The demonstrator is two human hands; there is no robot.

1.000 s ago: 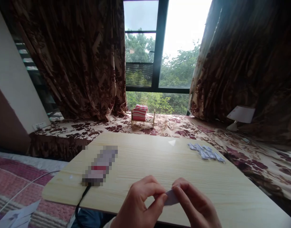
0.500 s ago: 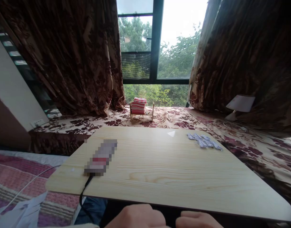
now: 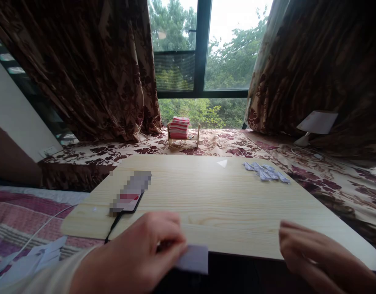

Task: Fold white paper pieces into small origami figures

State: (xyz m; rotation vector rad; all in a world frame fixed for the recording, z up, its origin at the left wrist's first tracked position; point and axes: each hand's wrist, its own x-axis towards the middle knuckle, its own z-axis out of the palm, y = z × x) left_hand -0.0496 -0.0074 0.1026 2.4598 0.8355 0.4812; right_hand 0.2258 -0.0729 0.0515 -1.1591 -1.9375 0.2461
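Note:
My left hand (image 3: 139, 255) is closed on a small pale paper piece (image 3: 194, 258), held at the near edge of the light wooden table (image 3: 212, 204). My right hand (image 3: 313, 255) hovers apart from it at the table's near right edge, fingers loosely curled and pointing left, with nothing visible in them. Several small folded paper pieces (image 3: 265, 172) lie in a row at the table's far right. A tiny white paper scrap (image 3: 222, 163) lies near the far edge.
A phone (image 3: 129, 196) with a black cable lies on the table's left side. Loose white papers (image 3: 37, 261) rest on the striped bedding at lower left. A small wooden rack with a striped cloth (image 3: 180, 130) and a white lamp (image 3: 316, 124) stand on the floral window ledge.
The view dropped, then rose again. My two hands, earlier pinching the paper together, have separated: the left keeps the paper, the right has moved off to the right.

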